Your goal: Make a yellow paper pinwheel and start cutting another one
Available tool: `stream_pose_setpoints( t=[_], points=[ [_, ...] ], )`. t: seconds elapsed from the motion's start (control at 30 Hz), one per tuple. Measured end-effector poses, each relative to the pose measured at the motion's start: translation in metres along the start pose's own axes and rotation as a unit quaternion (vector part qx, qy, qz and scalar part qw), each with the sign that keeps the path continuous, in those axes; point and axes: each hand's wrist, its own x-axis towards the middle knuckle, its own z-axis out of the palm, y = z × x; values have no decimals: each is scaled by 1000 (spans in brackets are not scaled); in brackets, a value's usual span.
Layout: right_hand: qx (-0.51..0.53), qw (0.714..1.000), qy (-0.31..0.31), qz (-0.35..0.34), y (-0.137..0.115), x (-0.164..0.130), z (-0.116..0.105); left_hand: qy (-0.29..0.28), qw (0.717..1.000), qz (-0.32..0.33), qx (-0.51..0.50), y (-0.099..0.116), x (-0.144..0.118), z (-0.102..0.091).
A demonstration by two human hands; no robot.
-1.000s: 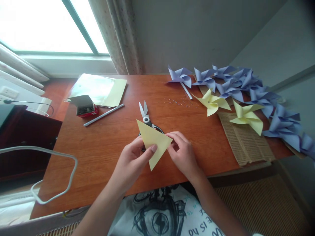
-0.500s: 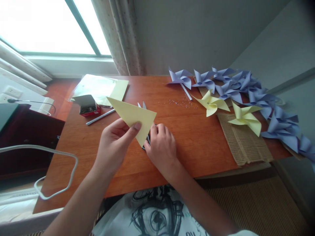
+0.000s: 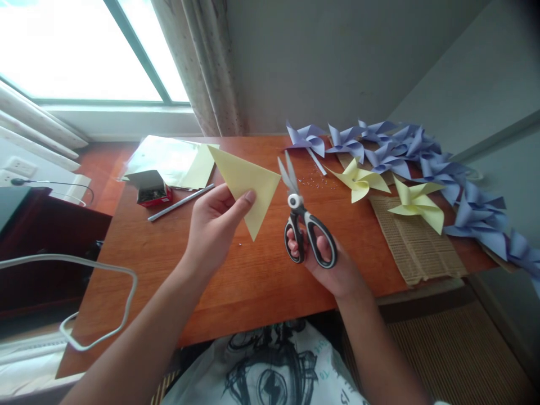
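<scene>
My left hand (image 3: 213, 225) holds up a pale yellow paper folded into a triangle (image 3: 248, 180), pinched between thumb and fingers above the wooden table (image 3: 236, 275). To its right, my right hand (image 3: 327, 261) has its fingers through the black-and-white handles of a pair of scissors (image 3: 301, 216). The scissor blades point up and away, slightly parted, a short gap from the triangle's right corner.
Two yellow paper pinwheels (image 3: 363, 180) and a row of purple pinwheels (image 3: 422, 154) lie at the right, partly on a woven mat (image 3: 417, 247). A sheaf of paper (image 3: 177, 160), a small box (image 3: 149, 188) and a pen (image 3: 181, 202) lie at the back left. A white cable (image 3: 97, 298) loops at the left.
My right hand has picked the scissors up off the table and raised them. My left hand has lifted the yellow triangle up and to the left.
</scene>
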Motion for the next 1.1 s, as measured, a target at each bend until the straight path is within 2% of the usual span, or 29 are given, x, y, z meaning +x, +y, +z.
stream_pose_setpoints(
  t=[0.23,0.43,0.5,0.77,1.1],
  points=[
    [-29,999,20,-22,-6,5,-6,-35,999,-1,-16,-17,22,18],
    [-87,984,128,-86,-21,28,-7,-18,998,-27,-52,-36,37,33],
    [-106,979,144,-98,-20,35,-9,-11,997,-40,-64,-41,37,37],
    [-97,984,127,-74,-7,36,-17,9,995,-81,-59,-48,23,32],
    [-85,989,111,-54,-5,35,-16,-8,990,-109,-85,-47,20,28]
  ],
)
